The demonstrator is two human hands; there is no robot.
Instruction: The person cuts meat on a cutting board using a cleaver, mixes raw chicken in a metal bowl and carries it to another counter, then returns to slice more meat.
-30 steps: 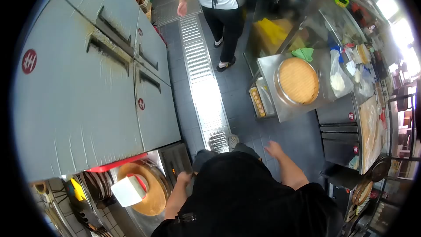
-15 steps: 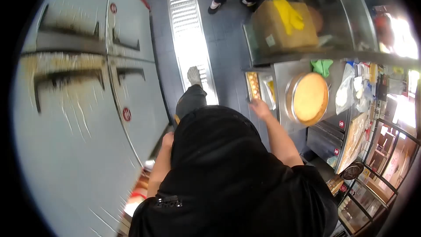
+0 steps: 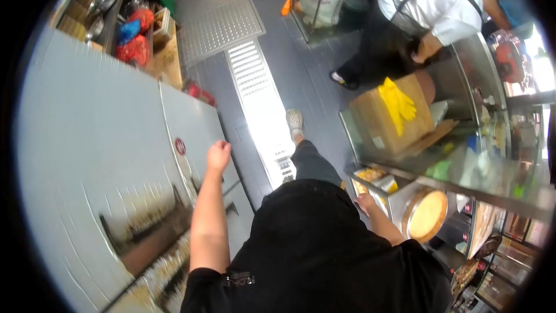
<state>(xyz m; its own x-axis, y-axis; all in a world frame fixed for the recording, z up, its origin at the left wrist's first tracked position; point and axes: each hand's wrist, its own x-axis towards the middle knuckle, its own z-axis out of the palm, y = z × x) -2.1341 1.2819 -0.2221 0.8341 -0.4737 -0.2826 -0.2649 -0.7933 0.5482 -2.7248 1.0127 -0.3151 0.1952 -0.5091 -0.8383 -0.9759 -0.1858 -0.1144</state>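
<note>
My left hand (image 3: 219,155) is raised in front of the grey refrigerator doors (image 3: 110,116), its fingers curled in a loose fist with nothing visible in it. Low at my right side hangs my right hand (image 3: 365,202), its fingers loosely bent and partly apart, holding nothing I can see. It is nearest to a tray of small food pieces (image 3: 370,175) at the end of the steel counter. Further right on that counter lies a large round pan with a pale yellow filling (image 3: 427,215). I cannot tell whether my right hand touches the counter's edge.
A metal floor grate (image 3: 255,98) runs along the dark tiles under my feet. On the right, a cardboard box (image 3: 388,113) carries yellow rubber gloves (image 3: 397,104). A co-worker in white (image 3: 428,0) bends over the counter beyond. Red and blue bags (image 3: 134,32) sit far left.
I have stepped forward along the grate, and my view has turned. My left hand has swung up and forward, while the right has dropped back beside me. More of the co-worker shows.
</note>
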